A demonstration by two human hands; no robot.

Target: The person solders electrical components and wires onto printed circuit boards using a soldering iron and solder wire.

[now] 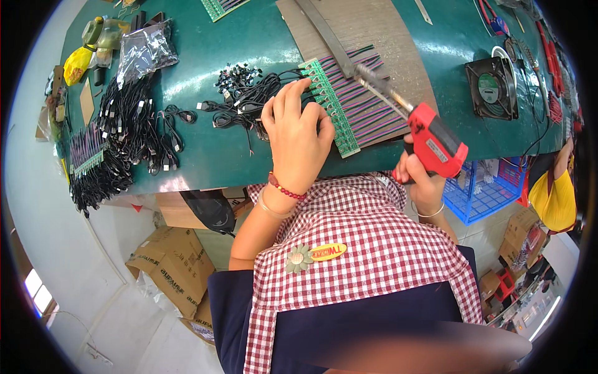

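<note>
My right hand (423, 181) grips a red soldering gun (436, 143) with a dark grey top. Its metal tip slants up and left over a strip of green circuit boards (333, 109). Many black and purple wires (374, 106) run out from the right side of that strip. My left hand (296, 124) is bent at the strip's left edge, fingers curled round a black cable (305, 100); the fingertips are partly hidden. A long flat metal bar (327, 34) lies across the wires, on a brown board (398, 50).
Black USB cables (124, 118) are heaped at the left, with more loose ones (233, 115) beside my left hand. A clear plastic bag (146, 50) lies behind the heap. To the right stand a black fan (492, 88) and, below the green table (205, 149), a blue crate (483, 193).
</note>
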